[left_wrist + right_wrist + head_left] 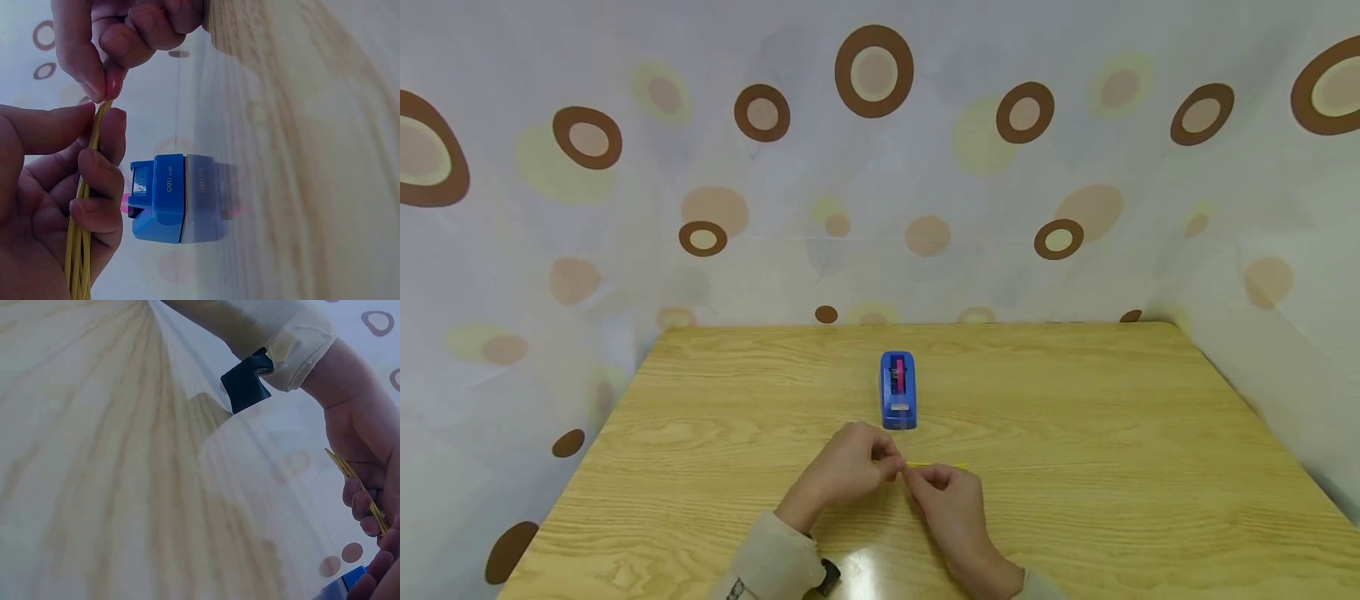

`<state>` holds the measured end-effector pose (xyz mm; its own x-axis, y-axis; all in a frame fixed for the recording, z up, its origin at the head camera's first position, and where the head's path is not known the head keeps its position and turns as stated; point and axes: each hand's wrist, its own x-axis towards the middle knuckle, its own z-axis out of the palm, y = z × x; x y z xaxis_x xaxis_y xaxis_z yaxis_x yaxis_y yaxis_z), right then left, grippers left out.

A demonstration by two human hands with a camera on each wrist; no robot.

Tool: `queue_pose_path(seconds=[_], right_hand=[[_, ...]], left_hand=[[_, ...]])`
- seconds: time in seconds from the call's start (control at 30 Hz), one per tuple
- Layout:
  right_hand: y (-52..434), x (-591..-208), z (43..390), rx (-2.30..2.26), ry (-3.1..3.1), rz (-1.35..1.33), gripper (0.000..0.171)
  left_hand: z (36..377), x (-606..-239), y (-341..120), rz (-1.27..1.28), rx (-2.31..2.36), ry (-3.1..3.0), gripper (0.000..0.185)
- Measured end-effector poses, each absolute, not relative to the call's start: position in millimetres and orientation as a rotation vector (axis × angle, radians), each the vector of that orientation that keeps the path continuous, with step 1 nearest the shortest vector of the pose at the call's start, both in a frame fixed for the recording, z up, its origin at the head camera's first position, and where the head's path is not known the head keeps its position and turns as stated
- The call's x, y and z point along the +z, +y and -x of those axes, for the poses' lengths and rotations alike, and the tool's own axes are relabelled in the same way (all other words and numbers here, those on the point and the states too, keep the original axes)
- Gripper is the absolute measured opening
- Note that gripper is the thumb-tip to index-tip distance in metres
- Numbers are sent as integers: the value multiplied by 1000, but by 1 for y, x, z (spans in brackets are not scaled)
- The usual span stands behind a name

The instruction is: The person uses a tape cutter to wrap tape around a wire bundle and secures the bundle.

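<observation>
A bundle of thin yellow strands (77, 250) runs through my left hand (855, 467), whose fingers curl round it in the left wrist view. My right hand (951, 512) meets the left at the fingertips and pinches the bundle near the left thumb. A small reddish, shiny patch shows at the right fingertips; whether it is tape cannot be made out. In the head view part of the strands (936, 464) shows behind the right hand. Just beyond both hands stands a blue tape dispenser (898, 390) with a pink roll (899, 375).
The wooden table (1075, 417) spreads around the hands on both sides. Behind and beside it hangs a pale sheet (925, 167) with brown and beige circles. A black strap or device (247, 381) sits at the left sleeve (300, 347).
</observation>
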<state>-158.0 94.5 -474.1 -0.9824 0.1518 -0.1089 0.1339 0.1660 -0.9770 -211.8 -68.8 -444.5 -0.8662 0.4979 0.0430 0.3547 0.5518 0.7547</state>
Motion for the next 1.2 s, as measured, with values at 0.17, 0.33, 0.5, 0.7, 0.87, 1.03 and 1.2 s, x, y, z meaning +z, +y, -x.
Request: queue_pose_path(seconds=[0.17, 0.33, 0.5, 0.7, 0.87, 1.03, 1.2], right_hand=[[94, -474, 161, 1884, -2422, 242, 19], [94, -476, 162, 1864, -2405, 173, 19], [93, -476, 161, 1865, -2407, 131, 19], [95, -475, 163, 1838, -2467, 67, 22], [96, -473, 163, 1828, -2513, 22, 20], [99, -473, 163, 1776, -2561, -17, 17], [103, -478, 160, 1691, -2621, -56, 16]], left_hand=[[215, -442, -70, -701, 1208, 2607, 16], [216, -440, -73, -675, 1220, 2590, 16], [216, -441, -73, -676, 1229, 2592, 16], [215, -440, -75, -674, 1246, 2596, 15], [216, -438, -74, -661, 1223, 2590, 15], [215, -438, -73, -646, 1219, 2590, 16], [213, -443, -72, -670, 1234, 2565, 13]])
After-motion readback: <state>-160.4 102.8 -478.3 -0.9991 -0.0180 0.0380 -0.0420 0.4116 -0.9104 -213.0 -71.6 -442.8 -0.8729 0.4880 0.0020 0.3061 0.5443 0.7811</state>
